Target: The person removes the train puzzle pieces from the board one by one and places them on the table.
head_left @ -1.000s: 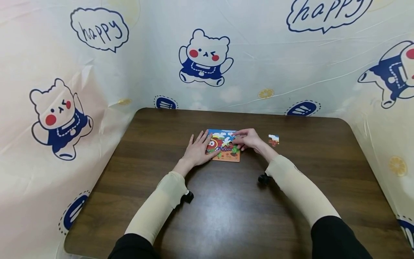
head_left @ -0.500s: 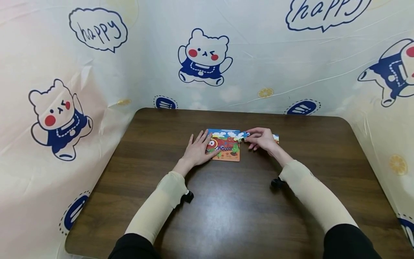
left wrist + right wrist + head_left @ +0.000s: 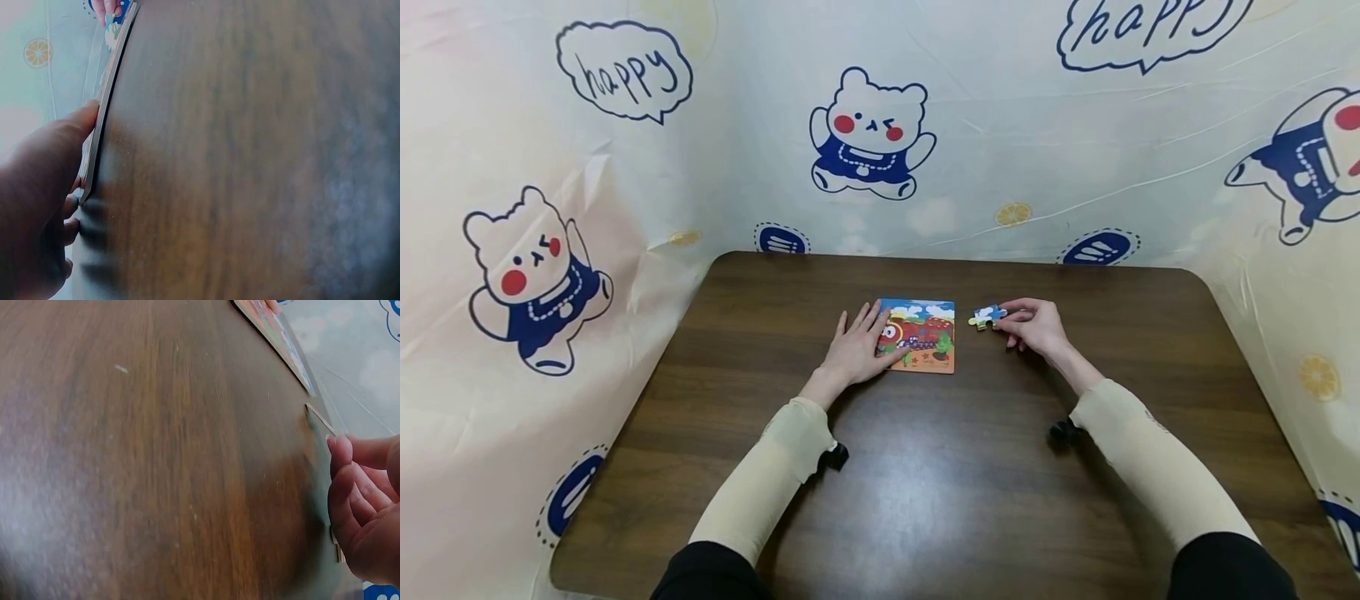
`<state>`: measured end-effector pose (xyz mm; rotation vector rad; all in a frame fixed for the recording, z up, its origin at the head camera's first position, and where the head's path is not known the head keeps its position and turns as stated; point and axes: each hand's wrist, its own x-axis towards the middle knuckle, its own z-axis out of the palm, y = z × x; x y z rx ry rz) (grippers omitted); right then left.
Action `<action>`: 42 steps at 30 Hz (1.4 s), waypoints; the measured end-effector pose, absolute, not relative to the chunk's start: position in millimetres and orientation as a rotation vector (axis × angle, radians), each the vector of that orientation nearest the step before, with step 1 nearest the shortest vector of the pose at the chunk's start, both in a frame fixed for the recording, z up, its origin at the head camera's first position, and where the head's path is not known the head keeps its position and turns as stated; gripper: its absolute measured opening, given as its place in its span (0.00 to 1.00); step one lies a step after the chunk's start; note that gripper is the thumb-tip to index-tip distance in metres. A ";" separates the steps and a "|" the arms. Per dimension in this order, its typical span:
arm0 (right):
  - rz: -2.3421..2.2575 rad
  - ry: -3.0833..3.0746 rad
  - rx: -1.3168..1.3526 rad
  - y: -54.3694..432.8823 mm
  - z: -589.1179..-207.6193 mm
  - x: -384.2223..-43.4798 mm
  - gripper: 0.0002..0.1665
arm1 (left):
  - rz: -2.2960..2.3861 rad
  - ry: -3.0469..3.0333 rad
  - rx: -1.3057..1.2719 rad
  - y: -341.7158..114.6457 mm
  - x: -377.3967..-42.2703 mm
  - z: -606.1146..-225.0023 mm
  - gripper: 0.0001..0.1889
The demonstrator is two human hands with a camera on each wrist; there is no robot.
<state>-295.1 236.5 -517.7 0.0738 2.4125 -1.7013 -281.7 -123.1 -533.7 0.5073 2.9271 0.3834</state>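
My left hand [image 3: 857, 350] lies with fingers spread over the left side of a colourful jigsaw board [image 3: 934, 337]. Its picture has blue sky, clouds, a red figure and orange ground. In the left wrist view, my thumb [image 3: 84, 119] rests along the board's near edge. Right of the board, my right hand [image 3: 1036, 327] pinches a blue, white and yellow jigsaw piece [image 3: 987, 316] between thumb and fingertips. Seen edge-on in the right wrist view, that jigsaw piece [image 3: 320, 419] sticks out past the fingertips, a short gap from the board.
The brown wooden table [image 3: 880, 483] stretches toward me and to both sides. Thin edges of another flat piece [image 3: 339, 552] show behind my right hand in the right wrist view; the hand covers it in the head view. A printed cloth [image 3: 737, 167] hangs behind the table.
My right hand has drawn the blue jigsaw piece off the board and moved right, now covering the loose piece there. The left hand has stayed on the board.
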 end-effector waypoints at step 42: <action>-1.073 2.894 -0.102 234.0 -521.8 -294.3 0.23 | 0.308 2.959 0.447 -151.4 -281.3 -530.1 0.56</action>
